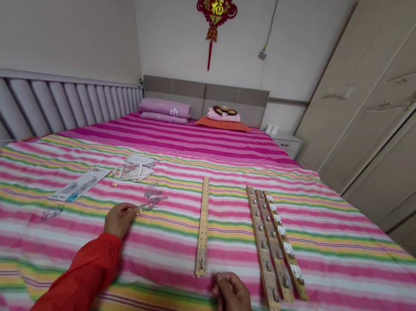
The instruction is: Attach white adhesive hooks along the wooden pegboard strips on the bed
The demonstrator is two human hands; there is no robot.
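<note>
My left hand (120, 219), in a red sleeve, has thumb and fingertips pinched at the edge of some small clear plastic pieces (152, 199); a tiny golden glint shows at the fingertips. Just right of the middle lies a narrow wooden strip (203, 219) with rows of holes and one small metal fitting (202, 264) at its near end. Beside that end hovers my right hand (234, 295), thumb and forefinger together, the other fingers curled; anything between them is too small to make out.
Several wooden strips (265, 240) with metal fittings, some with white discs, lie at right. A flat clear package (80, 184), a pile of paper-like packets (135, 168) and a wiry tangle (52, 211) are at left. Everything rests on a striped bed sheet (154, 301).
</note>
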